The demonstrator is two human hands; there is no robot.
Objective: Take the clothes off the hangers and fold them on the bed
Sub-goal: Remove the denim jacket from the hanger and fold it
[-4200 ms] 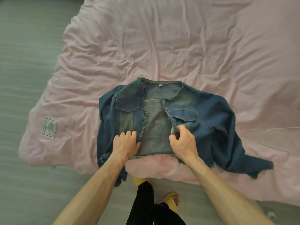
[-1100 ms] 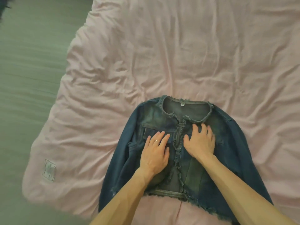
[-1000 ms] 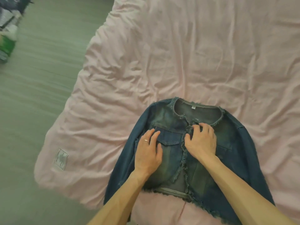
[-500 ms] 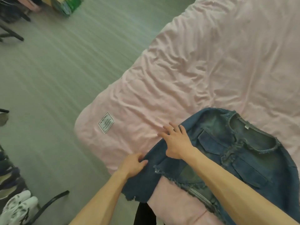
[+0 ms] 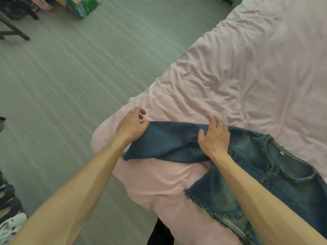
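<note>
Spread at the very corner of the crumpled pink bed (image 5: 247, 68), the denim jacket (image 5: 276, 167) could slide floorward if its sleeve (image 5: 169, 140) is pulled too far. The left hand (image 5: 131, 126) pinches the sleeve's end; the right hand (image 5: 215, 138) curls its fingers (image 5: 214, 122) over the sleeve by the shoulder. Thick, stiff cloth, frayed hem (image 5: 212, 210).

Arms outstretched, left hand (image 5: 131, 126) and right hand (image 5: 215, 137) both tight on the sleeve (image 5: 169, 140).
</note>
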